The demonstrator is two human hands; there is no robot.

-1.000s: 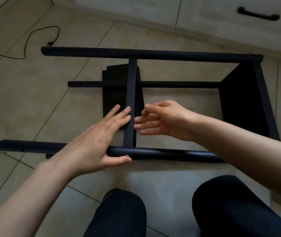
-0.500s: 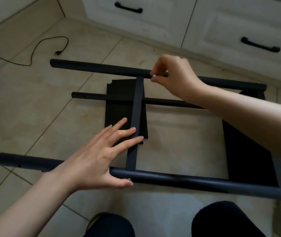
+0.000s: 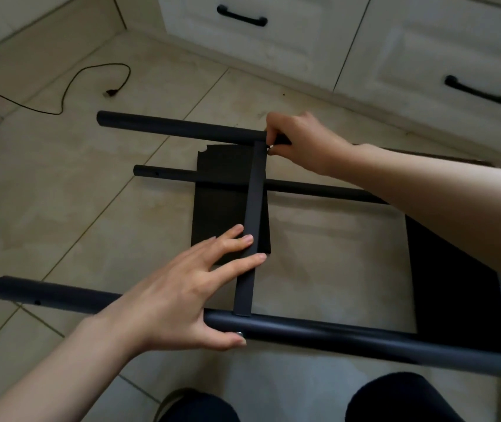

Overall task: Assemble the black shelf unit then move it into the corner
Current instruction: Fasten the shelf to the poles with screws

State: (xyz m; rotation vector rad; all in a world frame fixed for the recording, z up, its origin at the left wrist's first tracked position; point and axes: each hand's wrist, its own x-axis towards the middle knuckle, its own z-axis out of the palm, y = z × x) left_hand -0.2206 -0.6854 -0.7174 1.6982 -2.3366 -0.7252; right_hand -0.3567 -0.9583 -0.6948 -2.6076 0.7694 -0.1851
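A thin black cable [image 3: 69, 83] with one plug end trails across the tiled floor [image 3: 45, 208] at the far left, well apart from both hands. The black shelf unit [image 3: 273, 327] lies on its side on the tiles in front of the person's two dark-trousered knees [image 3: 395, 397]. Three round posts show: the near post [image 3: 334, 333], the far post [image 3: 182, 127] and a thinner-looking lower post [image 3: 304, 190] between them. One flat crossbar [image 3: 253, 220] runs from the near post up to the far post, and under it sits one black shelf panel [image 3: 221, 208]; a second black panel [image 3: 456, 287] closes the frame at the right end.

The left hand [image 3: 188, 296] lies spread, its fingers straight: the fingertips [image 3: 247, 239] rest on the crossbar's lower half, while the thumb wraps under the near post, next to one small silver screw head [image 3: 238, 334].

The right hand [image 3: 301, 141] is at the far post, just where the crossbar's top end meets it. Its fingers are curled and pinch at that joint; what, if anything small, sits between them cannot be told.

Beyond the hands stand white cabinet drawers [image 3: 304, 41] with two black handles [image 3: 241, 17] visible.
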